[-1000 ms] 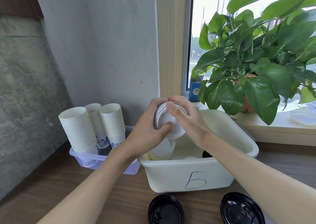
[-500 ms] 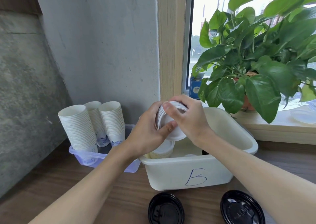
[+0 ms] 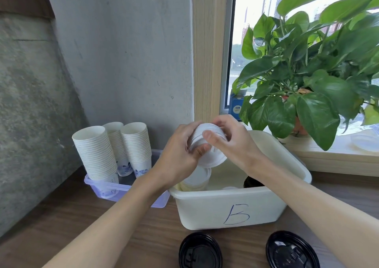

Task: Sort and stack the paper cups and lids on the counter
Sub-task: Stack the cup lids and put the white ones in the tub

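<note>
Wooden table [image 3: 61,216] runs into a corner of grey concrete wall [image 3: 123,52], with a window sill [image 3: 338,161] to the right.

Over the table, the left hand [image 3: 176,155] has its fingers curled round a short stack of white lids [image 3: 212,159], its thumb lying across the front of the stack. The right hand [image 3: 231,142] grips the same stack from the other side, fingers wrapped over the top edge and thumb pressed on the face. The stack is tilted and held in the air above the left end of a white bin [image 3: 205,212] marked with a blue letter B.

Inside the bin, just under the hands, sits a second pile of lids [image 3: 198,178], and a dark object [image 3: 252,182] shows by the right forearm; what it is cannot be told.

Touching the bin on its left is a clear tray [image 3: 127,192] holding three tall stacks of paper cups [image 3: 96,153].

On the table in front of the bin lie a black lid [image 3: 200,251] and a second black lid [image 3: 292,251], well apart.

A leafy potted plant [image 3: 307,73] stands on the sill behind the bin, with a small blue box [image 3: 235,105] beside it.
</note>
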Tool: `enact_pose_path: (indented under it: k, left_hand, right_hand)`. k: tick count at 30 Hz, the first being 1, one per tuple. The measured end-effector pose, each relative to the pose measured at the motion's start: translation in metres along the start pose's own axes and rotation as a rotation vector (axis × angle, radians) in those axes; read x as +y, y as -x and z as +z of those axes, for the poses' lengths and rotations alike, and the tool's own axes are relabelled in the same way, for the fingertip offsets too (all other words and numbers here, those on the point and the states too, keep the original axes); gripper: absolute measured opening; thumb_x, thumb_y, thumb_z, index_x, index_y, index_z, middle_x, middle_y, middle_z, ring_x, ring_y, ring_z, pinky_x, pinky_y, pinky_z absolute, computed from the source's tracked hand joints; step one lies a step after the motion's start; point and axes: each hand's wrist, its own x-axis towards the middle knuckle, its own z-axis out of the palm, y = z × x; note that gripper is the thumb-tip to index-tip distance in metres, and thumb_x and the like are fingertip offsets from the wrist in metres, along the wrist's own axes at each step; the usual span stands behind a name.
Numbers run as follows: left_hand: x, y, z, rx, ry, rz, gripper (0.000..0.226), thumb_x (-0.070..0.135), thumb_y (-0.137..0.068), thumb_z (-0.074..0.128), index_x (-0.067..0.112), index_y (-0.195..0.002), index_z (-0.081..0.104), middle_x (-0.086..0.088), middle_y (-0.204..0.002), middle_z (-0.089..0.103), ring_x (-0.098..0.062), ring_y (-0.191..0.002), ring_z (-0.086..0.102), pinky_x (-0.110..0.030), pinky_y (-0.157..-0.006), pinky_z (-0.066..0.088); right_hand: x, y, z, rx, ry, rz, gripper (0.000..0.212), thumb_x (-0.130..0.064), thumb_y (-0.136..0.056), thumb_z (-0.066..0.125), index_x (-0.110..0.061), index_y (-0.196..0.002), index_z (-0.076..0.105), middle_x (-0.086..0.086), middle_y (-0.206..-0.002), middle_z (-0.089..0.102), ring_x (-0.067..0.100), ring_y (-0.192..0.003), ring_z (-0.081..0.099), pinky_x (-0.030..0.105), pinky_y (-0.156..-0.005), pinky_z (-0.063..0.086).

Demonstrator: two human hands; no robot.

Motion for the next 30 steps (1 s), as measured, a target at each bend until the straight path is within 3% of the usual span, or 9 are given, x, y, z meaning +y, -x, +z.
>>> enact_pose_path:
  k: [2,5,7,10,13,21,26,30]
  left_hand:
    - [-0.001,0.000,0.001,-0.015,-0.034,0.022,0.059,0.026,-0.093,0.072,0.019,-0.146,0.048,0.002,-0.135,0.054,-0.012,-0.125,0.053,-0.034,-0.111,0.041]
    - [0.002,0.001,0.001,-0.040,-0.007,-0.039,0.078,0.044,-0.088,0.070,0.016,-0.153,0.037,0.001,-0.140,0.054,-0.012,-0.126,0.053,-0.031,-0.108,0.043]
    - [0.003,0.000,-0.001,-0.082,0.006,-0.058,0.074,0.050,-0.086,0.071,0.019,-0.148,0.043,0.005,-0.135,0.060,-0.009,-0.121,0.058,-0.033,-0.104,0.048]
    - [0.002,-0.002,-0.003,-0.110,0.091,-0.090,0.050,0.035,-0.088,0.078,0.022,-0.131,0.057,0.010,-0.116,0.070,-0.008,-0.106,0.067,-0.037,-0.094,0.056]
    - [0.000,-0.002,-0.002,-0.098,0.114,-0.091,0.045,0.028,-0.088,0.079,0.021,-0.127,0.058,0.010,-0.112,0.071,-0.004,-0.101,0.067,-0.029,-0.087,0.056]
    - [-0.001,0.001,-0.002,-0.110,0.086,-0.028,0.044,0.022,-0.090,0.078,0.018,-0.129,0.058,0.005,-0.116,0.070,-0.017,-0.111,0.065,-0.048,-0.097,0.053]
    - [-0.002,0.001,-0.002,-0.120,0.084,0.000,0.042,0.016,-0.089,0.078,0.016,-0.126,0.058,0.002,-0.112,0.069,-0.022,-0.108,0.065,-0.051,-0.095,0.051]
    - [-0.003,0.000,-0.001,-0.131,0.076,0.003,0.041,0.016,-0.090,0.077,0.016,-0.127,0.057,0.000,-0.112,0.069,-0.024,-0.109,0.064,-0.051,-0.095,0.050]
  right_hand:
    - [-0.001,0.001,0.000,-0.031,0.039,-0.017,0.070,-0.060,-0.071,0.065,-0.024,-0.130,0.050,-0.014,-0.111,0.061,-0.001,-0.102,0.058,0.015,-0.085,0.047]
    - [-0.005,0.003,0.004,0.059,0.126,-0.119,0.047,-0.060,-0.074,0.060,-0.025,-0.105,0.065,-0.006,-0.098,0.066,0.008,-0.092,0.060,0.022,-0.079,0.048]
    - [-0.008,0.003,0.004,0.143,0.147,-0.173,0.045,-0.061,-0.074,0.058,-0.024,-0.096,0.066,-0.003,-0.092,0.066,0.010,-0.088,0.060,0.019,-0.076,0.046]
    - [-0.008,0.003,0.001,0.174,0.162,-0.187,0.052,-0.062,-0.074,0.053,-0.018,-0.098,0.066,-0.001,-0.092,0.066,0.010,-0.087,0.060,0.017,-0.075,0.044]
    - [-0.010,0.003,0.001,0.121,0.131,-0.157,0.046,-0.063,-0.075,0.054,-0.025,-0.098,0.065,-0.005,-0.094,0.068,0.005,-0.090,0.061,0.017,-0.077,0.046]
    - [-0.008,0.000,0.009,0.164,0.220,-0.179,0.052,-0.065,-0.075,0.049,-0.018,-0.091,0.065,-0.006,-0.085,0.063,0.011,-0.082,0.059,0.022,-0.070,0.045]
    - [-0.007,0.001,0.010,0.164,0.225,-0.236,0.057,-0.063,-0.078,0.049,-0.009,-0.089,0.063,0.002,-0.078,0.062,0.020,-0.074,0.058,0.029,-0.063,0.047]
    - [-0.008,0.002,0.008,0.168,0.234,-0.266,0.057,-0.063,-0.079,0.047,-0.008,-0.085,0.061,0.003,-0.074,0.061,0.018,-0.070,0.057,0.027,-0.060,0.045]
